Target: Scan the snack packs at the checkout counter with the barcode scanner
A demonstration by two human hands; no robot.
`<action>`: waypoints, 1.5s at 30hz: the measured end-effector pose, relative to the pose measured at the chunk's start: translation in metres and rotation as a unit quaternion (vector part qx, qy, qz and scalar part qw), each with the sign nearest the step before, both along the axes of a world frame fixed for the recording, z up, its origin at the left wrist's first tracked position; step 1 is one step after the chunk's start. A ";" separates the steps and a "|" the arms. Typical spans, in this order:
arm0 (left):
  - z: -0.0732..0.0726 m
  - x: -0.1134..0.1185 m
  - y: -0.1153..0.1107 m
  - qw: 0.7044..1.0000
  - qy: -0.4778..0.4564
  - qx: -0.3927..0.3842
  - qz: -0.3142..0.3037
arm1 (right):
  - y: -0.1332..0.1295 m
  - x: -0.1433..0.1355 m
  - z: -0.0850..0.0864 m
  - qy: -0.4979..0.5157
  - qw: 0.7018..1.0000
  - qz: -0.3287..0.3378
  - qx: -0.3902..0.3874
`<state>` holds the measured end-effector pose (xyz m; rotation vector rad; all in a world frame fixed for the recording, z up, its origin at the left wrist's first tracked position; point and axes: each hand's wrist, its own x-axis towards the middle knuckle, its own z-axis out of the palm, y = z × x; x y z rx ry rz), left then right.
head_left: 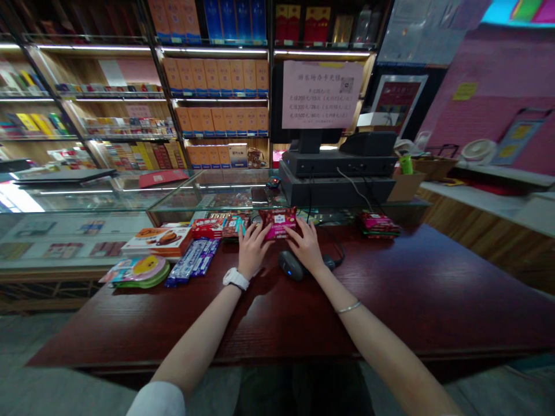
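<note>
Both hands are at a pink and brown hazelnut snack packet (280,224) above the far part of the dark red table. My left hand (254,247) grips its left edge, the thumb along the lower corner. On the opposite edge, my right hand (306,242) holds it with fingers bent. The packet's printed front faces me. Just below it lies a black barcode scanner (291,266) with a small blue light, close to my right wrist. Left of the hands are a teal and brown packet (235,226) and a red packet (207,227).
Blue-purple wrapped bars (194,260), an orange and white box (160,238) and round colourful packs (141,271) lie at the left. A stack of pink packets (378,225) sits at the right. Behind stand a glass counter (177,199) and a monitor (321,95) with a paper sign.
</note>
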<state>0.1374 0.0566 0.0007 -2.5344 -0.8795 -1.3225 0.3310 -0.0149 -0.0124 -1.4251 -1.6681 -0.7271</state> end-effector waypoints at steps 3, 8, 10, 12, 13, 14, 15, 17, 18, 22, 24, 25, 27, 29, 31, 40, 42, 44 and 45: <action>-0.001 0.002 0.001 1.000 -0.013 0.003 -0.004 | -0.002 0.000 0.001 0.003 1.000 -0.009 0.004; -0.002 0.004 0.003 0.999 -0.043 -0.003 -0.030 | -0.003 0.000 0.001 -0.004 1.000 0.002 0.006; -0.001 0.003 0.003 0.997 -0.050 -0.015 -0.050 | -0.003 0.000 0.000 -0.007 1.000 0.015 0.008; 0.000 0.003 0.002 0.996 -0.055 -0.027 -0.064 | -0.003 -0.001 0.001 -0.004 1.000 0.018 0.008; 0.001 0.003 0.001 0.996 -0.056 -0.032 -0.066 | -0.004 -0.002 0.002 0.001 1.000 0.016 0.008; 0.002 0.003 0.000 0.996 -0.056 -0.037 -0.067 | -0.004 -0.002 0.002 0.005 1.000 0.012 0.006; 0.003 0.003 -0.001 0.996 -0.054 -0.041 -0.065 | -0.005 -0.003 0.003 0.010 1.000 0.010 0.003; 0.004 0.004 -0.003 0.996 -0.050 -0.045 -0.058 | -0.005 -0.003 0.005 0.022 1.000 0.008 -0.007; 0.005 0.004 -0.004 0.997 -0.047 -0.042 -0.054 | -0.005 -0.003 0.005 0.030 0.999 0.009 -0.011; 0.006 0.003 -0.006 0.999 -0.025 0.003 -0.043 | -0.001 0.000 0.006 0.087 0.996 0.022 -0.027; 0.006 0.002 -0.005 0.999 0.013 0.026 -0.041 | 0.002 0.002 0.007 0.121 0.992 0.028 -0.034; 0.006 0.001 -0.005 0.998 0.038 0.033 -0.039 | 0.003 0.003 0.007 0.135 0.990 0.030 -0.036; 0.005 0.000 -0.005 0.995 0.084 0.040 -0.029 | 0.004 0.006 0.010 0.156 0.986 0.033 -0.042; 0.005 0.001 -0.006 0.993 0.111 0.043 -0.016 | 0.004 0.008 0.013 0.169 0.984 0.034 -0.046; 0.003 0.001 -0.007 0.992 0.117 0.047 -0.005 | 0.004 0.009 0.016 0.176 0.982 0.041 -0.050; 0.000 0.001 -0.006 0.994 0.101 0.049 -0.007 | 0.006 0.007 0.016 0.203 0.974 0.074 -0.060; 0.001 0.000 -0.006 0.994 0.103 0.047 -0.008 | 0.005 0.006 0.017 0.200 0.975 0.081 -0.060; 0.002 -0.001 -0.006 0.994 0.103 0.043 -0.008 | 0.003 0.006 0.019 0.185 0.977 0.090 -0.058; 0.003 -0.002 -0.006 0.994 0.101 0.039 -0.006 | 0.002 0.005 0.021 0.174 0.979 0.094 -0.058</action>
